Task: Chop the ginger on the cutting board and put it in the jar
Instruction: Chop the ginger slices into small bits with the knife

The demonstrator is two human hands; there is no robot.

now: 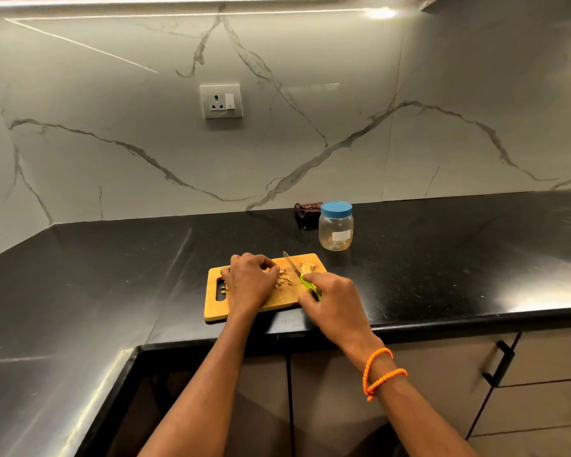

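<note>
Ginger (284,279) on board — between both hands' grip.

Bare forearms, orange beaded bracelet (381,372) looped twice, right wrist

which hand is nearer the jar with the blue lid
Right. The right hand, gripping the green-handled knife, sits below the jar. The left hand lies further left, over the cutting board.

readable text: none | jar (336,229): pale label on its side, blank or too small to read | wall socket (221,101): no legible marking | cutting board (281,300): no print
</note>
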